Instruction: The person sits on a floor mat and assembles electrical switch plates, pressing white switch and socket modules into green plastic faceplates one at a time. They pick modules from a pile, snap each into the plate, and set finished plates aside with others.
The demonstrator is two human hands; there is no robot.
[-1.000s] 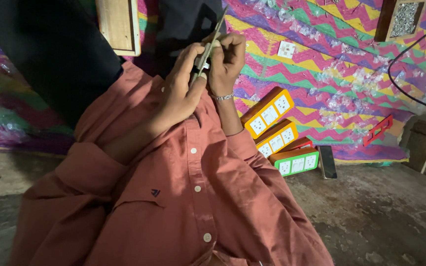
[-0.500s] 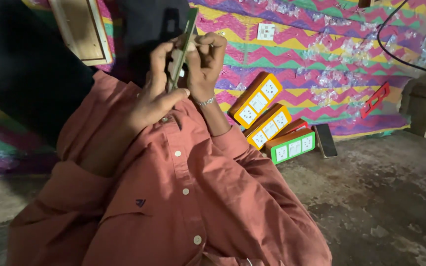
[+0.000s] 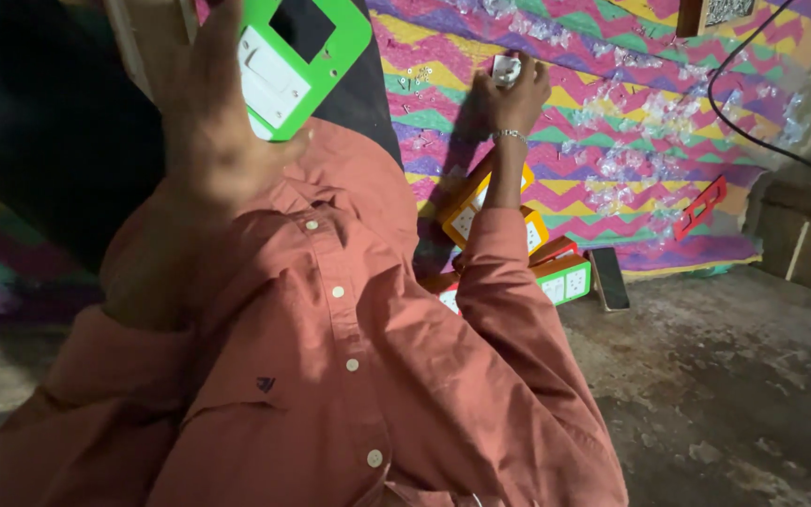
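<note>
Several flat boxes stand stacked against the zigzag-patterned wall cloth, just behind the right sleeve. The yellow box point(image 3: 466, 211) is on top, tilted, with white square panels on its face. Below it there is an orange box point(image 3: 535, 232), then a red box point(image 3: 556, 250), mostly hidden. The green box point(image 3: 563, 279) is the lowest, also with white squares. Beside it a dark flat slab point(image 3: 608, 279) leans on the wall. Further right, a small red frame-shaped piece point(image 3: 702, 207) lies tilted on the cloth.
</note>
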